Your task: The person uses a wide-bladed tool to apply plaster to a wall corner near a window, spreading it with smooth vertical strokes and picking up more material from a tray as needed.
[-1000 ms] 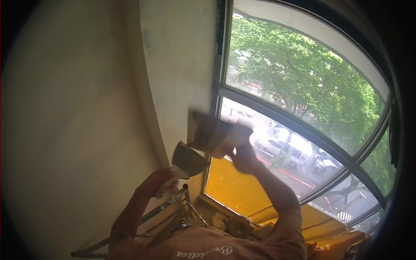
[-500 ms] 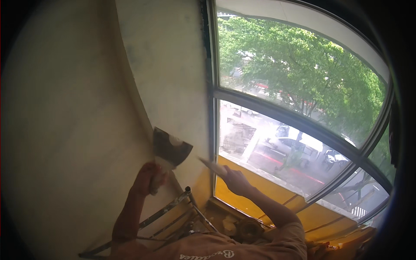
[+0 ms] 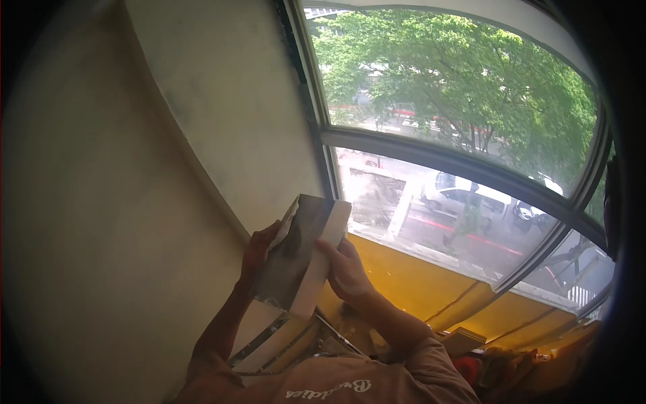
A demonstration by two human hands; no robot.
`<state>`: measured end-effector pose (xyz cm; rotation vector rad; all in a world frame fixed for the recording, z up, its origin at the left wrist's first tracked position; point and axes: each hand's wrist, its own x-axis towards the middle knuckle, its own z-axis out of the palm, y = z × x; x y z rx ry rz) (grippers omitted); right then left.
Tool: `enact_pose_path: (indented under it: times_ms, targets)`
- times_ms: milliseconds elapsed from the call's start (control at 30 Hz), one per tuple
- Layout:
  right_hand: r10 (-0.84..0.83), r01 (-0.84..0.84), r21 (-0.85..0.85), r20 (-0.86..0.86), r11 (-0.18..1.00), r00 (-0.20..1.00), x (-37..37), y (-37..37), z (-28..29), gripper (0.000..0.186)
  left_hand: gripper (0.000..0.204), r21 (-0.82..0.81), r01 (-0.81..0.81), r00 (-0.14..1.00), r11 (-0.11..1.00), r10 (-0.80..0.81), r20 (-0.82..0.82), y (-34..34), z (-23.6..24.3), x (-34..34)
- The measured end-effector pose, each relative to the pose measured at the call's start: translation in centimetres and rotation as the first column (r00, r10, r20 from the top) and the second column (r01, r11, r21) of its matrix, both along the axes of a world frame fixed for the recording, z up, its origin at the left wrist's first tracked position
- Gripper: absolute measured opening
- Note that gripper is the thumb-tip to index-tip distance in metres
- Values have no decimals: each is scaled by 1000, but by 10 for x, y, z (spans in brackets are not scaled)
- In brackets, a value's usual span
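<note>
A long rectangular piece (image 3: 293, 259) is held up between my hands in front of the wall. Its broad face is dull grey, a pale strip runs along its right side, and ragged white material lines its left edge. I cannot make out its exact kind. My left hand (image 3: 261, 250) is closed on the left edge, some fingers hidden behind it. My right hand (image 3: 347, 271) grips the pale side, thumb on the front and the other fingers partly hidden.
Pale walls (image 3: 229, 108) meet in a corner on the left. A window frame (image 3: 431, 165) fills the right, with trees and vehicles outside. Below it is a yellow panel (image 3: 404, 276). A metal stand or ladder (image 3: 259, 343) stands just in front of me; clutter (image 3: 505, 370) lies lower right.
Earlier, a broad-bladed scraper was in my left hand and a pointed-looking tool in my right. Now both hands have come together on the rectangular piece, and those tools are out of sight. The view has shifted.
</note>
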<state>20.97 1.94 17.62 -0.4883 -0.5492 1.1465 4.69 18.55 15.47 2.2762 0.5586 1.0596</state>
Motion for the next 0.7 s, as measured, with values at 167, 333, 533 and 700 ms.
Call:
enact_pose_path:
  times_ms: [167,333,533,700]
  targets:
    - [-170,157,72,233,985,957,12,-11,34,41,44,-90,-73,980,993,55,-192,17,-14,-19]
    - [-563,500,297,619,814,548,54,39,82,44,48,69,-125,918,990,142,-371,25,-92,-59]
    - [-693,628,657,677,416,-249,166,173,190,52,22,-9,-55,969,998,51,-240,12,-175,-104]
    - [-603,583,733,652,349,-459,229,288,311,51,17,-191,-100,978,977,62,-199,-23,-180,-133]
